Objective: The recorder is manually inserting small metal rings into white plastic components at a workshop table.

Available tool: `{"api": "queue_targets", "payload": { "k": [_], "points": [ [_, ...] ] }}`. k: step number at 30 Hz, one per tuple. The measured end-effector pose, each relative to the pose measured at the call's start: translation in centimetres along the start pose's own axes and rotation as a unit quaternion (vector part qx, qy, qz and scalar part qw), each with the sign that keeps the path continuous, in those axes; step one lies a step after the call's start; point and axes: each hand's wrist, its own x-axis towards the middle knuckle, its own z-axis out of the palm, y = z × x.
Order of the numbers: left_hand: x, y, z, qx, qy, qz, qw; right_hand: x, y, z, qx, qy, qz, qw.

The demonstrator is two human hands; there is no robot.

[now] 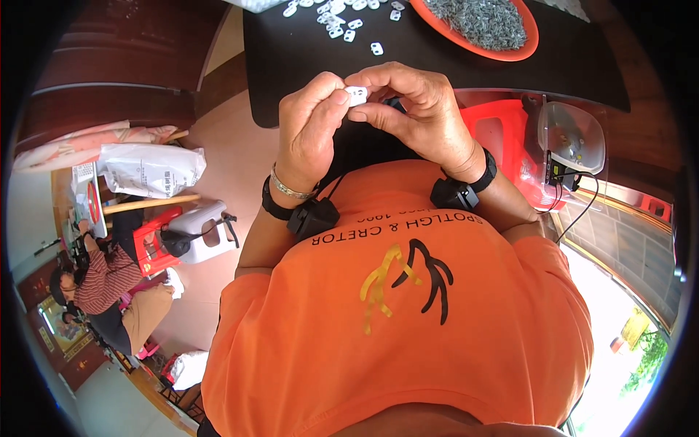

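Between my two hands, just off the near edge of the dark table [437,76], is a small white plastic piece [357,95] with dark holes. My left hand [312,120] pinches it between thumb and fingers. From the other side my right hand [419,113] reaches its curled index finger and thumb to the piece; whether a small part sits in those fingertips I cannot make out. More white two-holed pieces [349,35] lie scattered on the table beyond my hands. An orange-red bowl [530,33] heaped with small thin metal-coloured parts [477,25] stands at the far right.
A red plastic stool [502,131] stands right of me, with a clear container [571,135] and black cables beside it. On the left are a white plastic bag [153,169], a red and grey stool [193,233] and a seated person [109,280] in a striped top.
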Motion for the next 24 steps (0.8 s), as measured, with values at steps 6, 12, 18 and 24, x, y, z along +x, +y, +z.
{"api": "queue_targets", "payload": {
  "k": [6,12,18,24],
  "points": [
    [2.3,0.9,1.1,0.064,-0.032,-0.008,0.997,0.3,0.8,-1.9,0.074,0.026,0.023,0.997],
    [4.4,0.4,2.5,0.048,-0.067,-0.080,0.993,0.6,2.0,-3.9,0.135,0.066,0.040,0.988],
    [5.8,0.3,4.2,0.019,-0.050,-0.080,0.995,0.4,2.8,-5.7,0.170,0.044,0.078,0.981],
    [6.6,0.4,4.7,0.018,-0.052,-0.100,0.993,0.5,3.0,-6.4,0.202,0.043,0.098,0.974]
  ]
}}
